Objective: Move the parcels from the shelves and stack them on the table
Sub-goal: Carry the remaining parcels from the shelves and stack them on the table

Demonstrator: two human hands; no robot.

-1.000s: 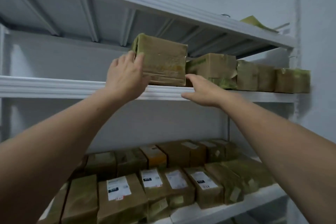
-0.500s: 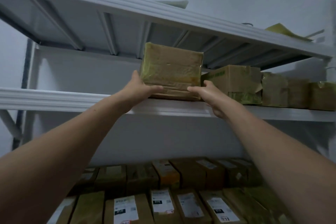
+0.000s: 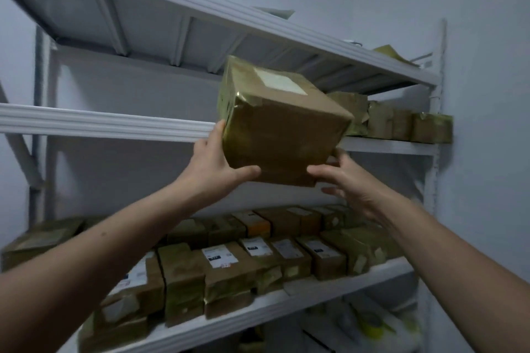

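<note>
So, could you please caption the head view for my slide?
Left hand and right hand hold a taped brown parcel tilted in front of the middle shelf, above rows of parcels.

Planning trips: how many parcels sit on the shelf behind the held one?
4 on the shelf, in a row at its right end: first parcel partly behind the held parcel, second parcel, third parcel, fourth parcel. More may be hidden.

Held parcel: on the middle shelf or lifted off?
Lifted off, tilted: the parcel sits in the left hand and right hand, its bottom below the shelf edge.
</note>
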